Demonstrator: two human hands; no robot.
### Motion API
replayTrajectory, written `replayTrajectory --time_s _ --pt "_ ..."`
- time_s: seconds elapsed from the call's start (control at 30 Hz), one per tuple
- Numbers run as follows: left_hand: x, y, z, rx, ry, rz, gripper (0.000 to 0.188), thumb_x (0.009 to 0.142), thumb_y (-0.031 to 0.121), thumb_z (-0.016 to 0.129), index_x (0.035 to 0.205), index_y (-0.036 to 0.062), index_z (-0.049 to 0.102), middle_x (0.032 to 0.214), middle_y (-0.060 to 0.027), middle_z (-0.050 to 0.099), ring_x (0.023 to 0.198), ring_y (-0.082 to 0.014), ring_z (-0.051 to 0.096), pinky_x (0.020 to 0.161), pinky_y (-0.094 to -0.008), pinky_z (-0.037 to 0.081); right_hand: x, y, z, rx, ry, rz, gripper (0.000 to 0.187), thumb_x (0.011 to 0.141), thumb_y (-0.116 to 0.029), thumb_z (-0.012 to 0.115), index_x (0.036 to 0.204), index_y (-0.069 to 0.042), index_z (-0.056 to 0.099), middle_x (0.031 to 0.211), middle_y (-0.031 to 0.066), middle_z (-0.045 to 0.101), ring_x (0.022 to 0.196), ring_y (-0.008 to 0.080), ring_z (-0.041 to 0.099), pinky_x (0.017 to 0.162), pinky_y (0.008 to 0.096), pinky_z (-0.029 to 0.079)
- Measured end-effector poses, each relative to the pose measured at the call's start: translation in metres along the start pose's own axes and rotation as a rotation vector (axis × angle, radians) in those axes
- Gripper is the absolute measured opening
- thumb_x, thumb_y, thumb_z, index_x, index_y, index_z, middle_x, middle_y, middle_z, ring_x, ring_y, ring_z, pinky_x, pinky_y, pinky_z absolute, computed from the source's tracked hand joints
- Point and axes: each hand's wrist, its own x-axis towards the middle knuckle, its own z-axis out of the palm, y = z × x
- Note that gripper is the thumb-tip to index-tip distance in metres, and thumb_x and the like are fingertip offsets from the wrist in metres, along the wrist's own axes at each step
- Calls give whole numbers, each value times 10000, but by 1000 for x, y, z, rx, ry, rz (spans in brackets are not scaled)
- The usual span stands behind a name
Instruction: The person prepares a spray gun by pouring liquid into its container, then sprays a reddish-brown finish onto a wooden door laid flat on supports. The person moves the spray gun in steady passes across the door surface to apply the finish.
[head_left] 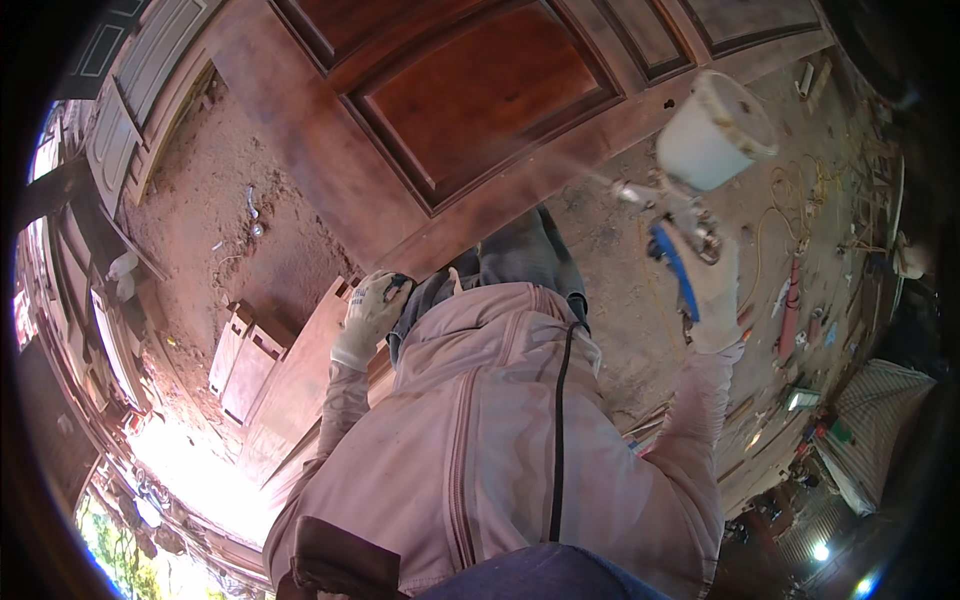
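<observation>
In my gloved right hand [714,300] is a spray gun [692,218], gripped by its blue-edged handle. A pale, stained paint cup [700,145] sits tilted on top of the gun. The nozzle points left at a reddish-brown panelled wooden door [490,95], and a faint mist spreads between them. The door's near edge lies just beyond my legs. My gloved left hand [368,315] is beside my left thigh, close to the door's lower corner, with its fingers curled. Whatever may be inside those fingers is hidden.
Light wooden boards [290,385] lean to the left of my left arm. More panelled doors [150,75] stand at the far left. On the right, a yellow hose [765,235], a red cylinder [790,310] and loose scraps lie on the dirt floor [255,170].
</observation>
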Motion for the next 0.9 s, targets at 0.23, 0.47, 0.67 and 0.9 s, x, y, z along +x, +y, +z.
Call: replayTrajectory --time_s 0.23,0.47,0.67,0.9 --pt "-1 -12 6 -21 19 -32 224 880 208 617 968 19 699 962 -175 668 919 -360 620 812 -417 491 13 17 -24 -65 438 -58 296 897 -111 686 1164 11 651 920 60 702 788 85 632 715 253 497" --pt "5 -16 9 54 30 134 222 881 231 624 950 35 700 962 -162 665 907 -366 615 804 -424 491 -13 -1 -13 62 157 105 356 885 -70 667 1225 24 623 1046 76 706 850 103 646 767 263 506" --pt "7 -18 12 102 -2 185 244 887 271 613 969 58 700 971 -132 664 942 -355 606 825 -445 480 -20 21 8 -36 311 -141 256 917 -66 644 1162 10 656 925 58 715 791 97 667 681 237 507" --pt "6 -13 17 237 -124 138 193 823 139 619 964 47 711 1000 -146 676 951 -356 613 841 -426 495 -53 -6 34 139 -161 -47 395 872 -35 675 1253 39 594 1126 106 689 991 117 642 815 255 521"
